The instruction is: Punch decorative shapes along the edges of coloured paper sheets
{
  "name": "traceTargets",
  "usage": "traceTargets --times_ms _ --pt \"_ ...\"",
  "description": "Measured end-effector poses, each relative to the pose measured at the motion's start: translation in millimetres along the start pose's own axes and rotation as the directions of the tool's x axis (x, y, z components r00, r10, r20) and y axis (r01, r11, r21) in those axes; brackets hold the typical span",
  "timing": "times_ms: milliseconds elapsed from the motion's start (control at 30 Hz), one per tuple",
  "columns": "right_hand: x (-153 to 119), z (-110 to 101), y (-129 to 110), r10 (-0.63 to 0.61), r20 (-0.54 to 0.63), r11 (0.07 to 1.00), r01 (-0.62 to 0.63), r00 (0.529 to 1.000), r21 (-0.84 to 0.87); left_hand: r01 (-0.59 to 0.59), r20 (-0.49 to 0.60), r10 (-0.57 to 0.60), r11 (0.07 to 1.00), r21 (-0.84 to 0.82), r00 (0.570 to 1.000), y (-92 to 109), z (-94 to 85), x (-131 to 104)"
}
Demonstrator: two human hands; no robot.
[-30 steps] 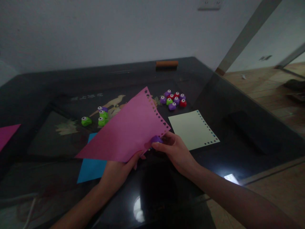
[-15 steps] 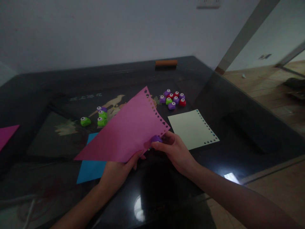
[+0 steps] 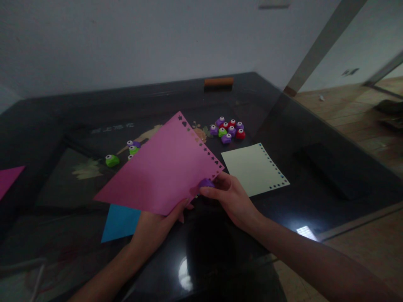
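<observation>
A pink sheet of paper (image 3: 160, 167) is held up at a tilt, with small star and heart holes punched along its right edge. My left hand (image 3: 162, 222) pinches its lower edge, thumb on top and fingers underneath. My right hand (image 3: 231, 197) is closed around a purple craft punch (image 3: 206, 183), which sits on the paper's edge near the lower right corner. Part of the punch is hidden by my thumb and the sheet. Beneath the pink sheet lies a blue sheet (image 3: 121, 224), partly covered. A pale green sheet (image 3: 253, 170) with punched edges lies right of my hands.
Several purple, red and green punches (image 3: 226, 138) cluster behind the pale sheet. More punches, mostly green (image 3: 112, 160), stand at the left. Another pink sheet (image 3: 9, 178) lies at the far left. An orange-brown cylinder (image 3: 219, 82) rests at the table's back edge.
The pink sheet has turned slightly, its top corner shifting left and its left part covering more of the green punches. The right hand keeps the purple punch at the paper's edge.
</observation>
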State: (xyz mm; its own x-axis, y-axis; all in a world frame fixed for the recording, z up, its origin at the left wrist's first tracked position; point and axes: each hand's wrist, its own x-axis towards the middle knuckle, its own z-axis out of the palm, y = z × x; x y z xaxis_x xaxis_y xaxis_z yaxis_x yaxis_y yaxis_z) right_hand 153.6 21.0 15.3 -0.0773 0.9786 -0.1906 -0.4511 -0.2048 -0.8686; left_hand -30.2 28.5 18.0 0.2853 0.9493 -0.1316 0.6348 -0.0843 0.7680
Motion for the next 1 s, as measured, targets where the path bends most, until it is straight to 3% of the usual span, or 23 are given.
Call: traceTargets --times_ms 400,667,1000 --pt "5 -3 5 -0.006 -0.013 1.000 0.006 1.000 -0.026 0.009 -0.015 -0.011 0.990 -0.144 1.000 1 -0.2 4" --pt "7 -4 8 0.014 -0.014 0.998 -0.015 1.000 -0.056 -0.039 -0.073 0.032 0.995 -0.097 0.997 -1 -0.5 9" --pt "11 -1 5 -0.042 0.038 0.997 0.044 0.998 -0.058 -0.014 -0.081 0.000 0.985 -0.170 0.997 1 -1.4 10"
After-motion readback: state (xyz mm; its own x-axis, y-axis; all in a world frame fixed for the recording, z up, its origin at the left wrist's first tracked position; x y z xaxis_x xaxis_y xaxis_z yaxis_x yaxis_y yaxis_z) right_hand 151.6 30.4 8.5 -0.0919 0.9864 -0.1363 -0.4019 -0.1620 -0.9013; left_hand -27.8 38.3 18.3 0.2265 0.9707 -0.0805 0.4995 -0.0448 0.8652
